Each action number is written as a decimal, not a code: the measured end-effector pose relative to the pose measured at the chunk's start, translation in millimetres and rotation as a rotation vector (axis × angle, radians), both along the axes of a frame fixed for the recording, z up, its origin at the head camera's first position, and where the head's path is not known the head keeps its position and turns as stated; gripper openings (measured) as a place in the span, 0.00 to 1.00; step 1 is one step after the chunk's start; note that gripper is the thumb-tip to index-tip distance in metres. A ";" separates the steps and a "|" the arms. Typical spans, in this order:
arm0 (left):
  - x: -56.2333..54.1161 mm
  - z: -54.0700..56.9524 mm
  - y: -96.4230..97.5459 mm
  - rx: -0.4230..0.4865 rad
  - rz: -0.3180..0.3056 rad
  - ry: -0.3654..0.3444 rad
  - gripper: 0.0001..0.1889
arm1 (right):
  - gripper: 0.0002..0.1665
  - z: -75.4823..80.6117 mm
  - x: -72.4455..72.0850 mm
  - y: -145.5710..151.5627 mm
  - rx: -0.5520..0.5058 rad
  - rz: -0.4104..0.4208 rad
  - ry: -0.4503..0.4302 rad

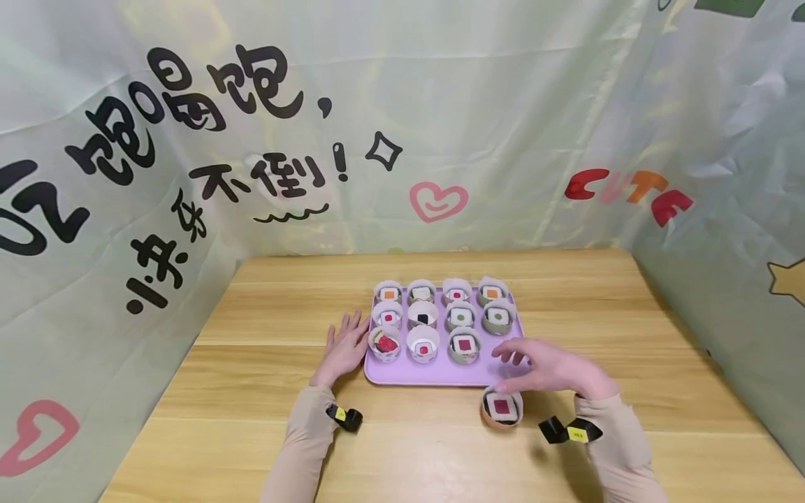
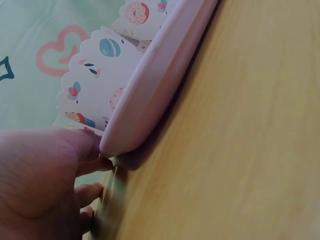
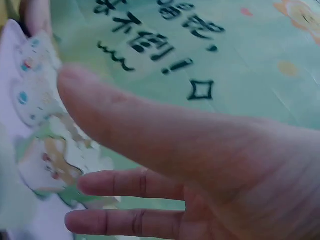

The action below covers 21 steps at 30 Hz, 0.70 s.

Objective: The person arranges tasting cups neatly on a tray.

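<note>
A lilac tray (image 1: pixel 409 375) on the table bears rows of paper cups with toy sushi pieces in them. My left hand (image 1: pixel 344 351) lies at the tray's left edge, fingers stretched forward; in the left wrist view its thumb is right at the tray corner. Just in front of the tray stands a single paper cup (image 1: pixel 493 422), holding a white sushi piece (image 1: pixel 501 406) with a purple square. Above this cup and the tray's front right corner hovers my right hand (image 1: pixel 546 366). Its thumb overlaps the cup's rim in the head view, and its fingers are spread with nothing between them.
At the tray's front row, a cup with a purple-square sushi piece (image 1: pixel 465 345) sits left of my right fingers. Bare lilac surface shows right of it. Printed cloth (image 1: pixel 503 140) hangs behind the wooden table (image 1: pixel 251 419) and on both sides.
</note>
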<state>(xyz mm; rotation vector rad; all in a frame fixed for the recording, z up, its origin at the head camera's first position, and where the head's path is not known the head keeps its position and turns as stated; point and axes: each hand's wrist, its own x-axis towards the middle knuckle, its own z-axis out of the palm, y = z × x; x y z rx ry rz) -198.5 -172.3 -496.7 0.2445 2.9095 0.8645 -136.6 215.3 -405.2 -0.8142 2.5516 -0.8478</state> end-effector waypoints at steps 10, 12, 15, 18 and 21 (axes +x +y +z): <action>0.0 -1.0 0.5 -0.002 0.001 -0.013 0.27 | 0.40 0.0 16.0 -15.4 0.101 0.061 -0.075; -0.2 -1.0 1.0 0.000 -0.001 -0.017 0.27 | 0.39 -2.0 18.9 -17.5 0.118 0.067 -0.070; -0.9 -1.0 1.2 0.006 -0.001 -0.015 0.27 | 0.38 -5.7 21.7 -20.4 0.128 0.083 -0.049; -1.4 -1.6 0.9 0.009 0.002 -0.003 0.27 | 0.35 -9.3 22.9 -23.8 0.125 0.089 -0.034; -1.2 -1.8 0.6 -0.003 0.002 -0.013 0.27 | 0.32 -12.3 24.5 -27.0 0.128 0.076 -0.049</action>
